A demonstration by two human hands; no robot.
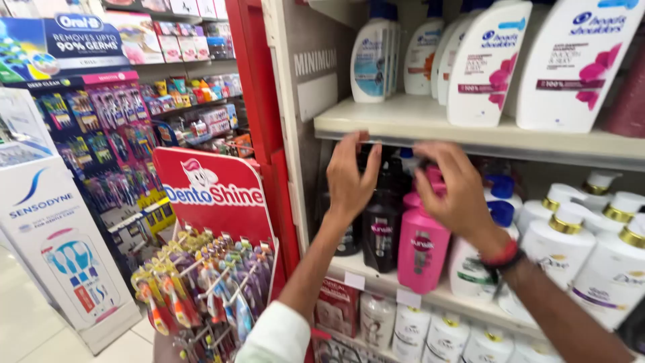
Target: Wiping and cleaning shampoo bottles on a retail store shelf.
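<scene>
While a rack of toothbrushes (201,282) hangs nearest, the right hand (457,191) is seen clasped over the pink bottle's (421,249) top on the middle shelf (376,279); the left hand (351,178), fingers spread and released, is raised before a black bottle (381,232). White bottles (484,60) are ranged above.

Bright shop light is shining evenly, w/ dark shadow sitting under the shelf (470,138). Both hands are looking blurry, & edges are bending outward.

Pink bottle (421,249) upright, middle shelf, black bottle (381,232) just left. White bottles (527,60) with pink-flower labels on top shelf. Red sign (211,195) above hanging toothbrush packs (201,289), possibly carded.
</scene>
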